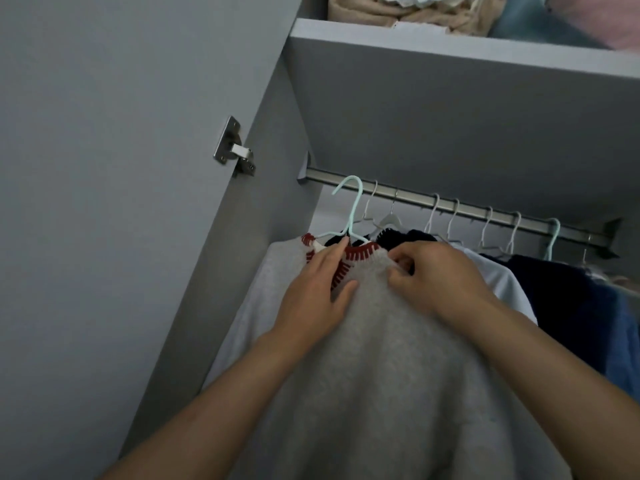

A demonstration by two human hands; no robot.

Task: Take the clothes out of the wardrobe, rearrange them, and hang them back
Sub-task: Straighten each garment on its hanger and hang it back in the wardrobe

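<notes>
A grey knitted sweater (381,358) with a red-stitched collar (360,253) hangs on a mint-green hanger (353,209) in front of the wardrobe rail (415,197). The hanger's hook sits just below and in front of the rail's left end; whether it rests on the rail I cannot tell. My left hand (318,289) lies on the collar with straight fingers reaching the hanger's neck. My right hand (436,275) pinches the sweater's shoulder fabric beside the collar.
Several white hangers and one more mint hanger (552,237) carry dark navy (561,299), pale blue and blue clothes to the right. The open grey door (121,168) with its hinge (235,150) stands at left. Folded fabrics (398,10) lie on the shelf above.
</notes>
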